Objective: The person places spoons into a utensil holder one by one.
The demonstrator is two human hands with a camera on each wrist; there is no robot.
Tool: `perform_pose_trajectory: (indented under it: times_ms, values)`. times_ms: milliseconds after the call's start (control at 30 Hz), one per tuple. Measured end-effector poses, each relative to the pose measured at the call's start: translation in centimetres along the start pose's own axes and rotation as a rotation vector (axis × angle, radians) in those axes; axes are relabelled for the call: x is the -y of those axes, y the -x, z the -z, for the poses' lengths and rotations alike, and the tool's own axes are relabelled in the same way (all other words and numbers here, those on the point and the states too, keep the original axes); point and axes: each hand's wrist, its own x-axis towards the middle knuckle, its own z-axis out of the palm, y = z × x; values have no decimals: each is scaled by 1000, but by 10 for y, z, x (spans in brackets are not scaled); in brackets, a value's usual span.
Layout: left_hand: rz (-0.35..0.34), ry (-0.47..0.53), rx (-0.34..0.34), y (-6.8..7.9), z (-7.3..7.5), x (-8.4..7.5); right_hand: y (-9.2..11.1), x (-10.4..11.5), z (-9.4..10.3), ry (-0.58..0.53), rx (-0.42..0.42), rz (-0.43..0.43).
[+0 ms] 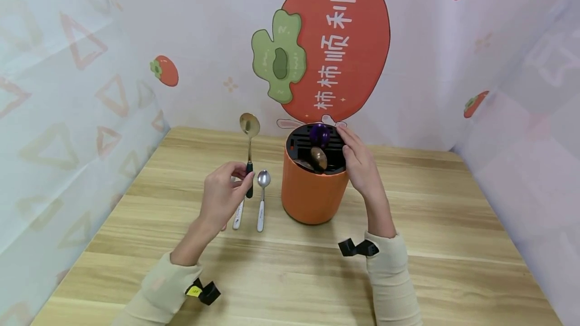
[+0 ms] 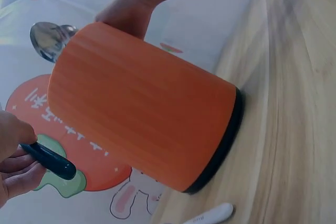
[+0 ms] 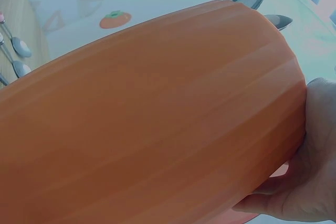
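Observation:
My left hand (image 1: 225, 190) pinches the dark green handle of a gold spoon (image 1: 249, 126), held upright with its round bowl on top. The spoon is raised left of an orange utensil holder (image 1: 312, 195) with a slotted black top. In the left wrist view the handle's rounded end (image 2: 64, 168) juts out below the fingers. My right hand (image 1: 362, 167) rests against the holder's right rim, its fingers stretched along the edge. A purple spoon (image 1: 319, 135) and a copper-coloured spoon (image 1: 319, 158) stand in the holder, bowls up; their handles are hidden inside.
On the wooden table (image 1: 290, 275), a silver spoon with a white handle (image 1: 261, 215) lies left of the holder. Another white handle (image 1: 237, 217) shows partly beneath my left hand. A printed cloth backdrop (image 1: 204, 24) rises behind the table.

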Motion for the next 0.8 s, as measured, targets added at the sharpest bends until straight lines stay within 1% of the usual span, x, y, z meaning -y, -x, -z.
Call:
perform_pose_trajectory:
  times_ms: [100,200,500,667,800]
  values:
    - [-3,17,-13,-3,-1,-5,-1,0,-1,1,3,0]
    - [-7,46,-9,-7,-2,-12,-1,0,-1,-2,4,-3]
    - [-70,157,15,-26,-8,-36,1,-2,0,-1,-10,-6]
    - [-103,177,-1,-36,-9,-46,0,-2,-1,-7,-8,0]
    - [-144,182,-23,-45,-10,-52,-2,-2,-1,-6,-7,10]
